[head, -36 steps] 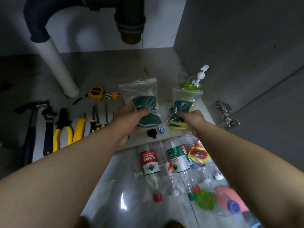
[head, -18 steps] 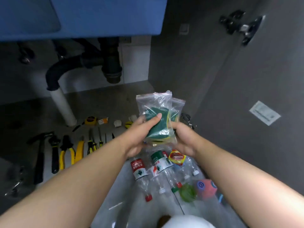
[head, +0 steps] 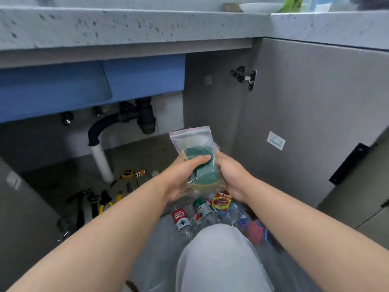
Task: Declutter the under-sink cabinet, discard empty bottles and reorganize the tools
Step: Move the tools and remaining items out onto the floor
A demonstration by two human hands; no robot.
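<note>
Both hands meet in mid-air in front of the open under-sink cabinet. The left hand grips a clear zip bag, its thumb laid across the green sponge inside. The right hand cups the bag's right edge and back, fingers curled round it. A second bag's edge seems to show behind the first.

Both forearms reach forward and converge, holding the bag upright above the floor.

Just below the hands, empty bottles lie together on the floor outside the cabinet, beside the person's knee. They look gathered but not yet thrown out.

On the cabinet floor, at left, a hammer, pliers and other tools lie in a row, with a tape measure near the white drain pipe. The tools appear sorted; the sponge bag has yet to find a place.
</note>
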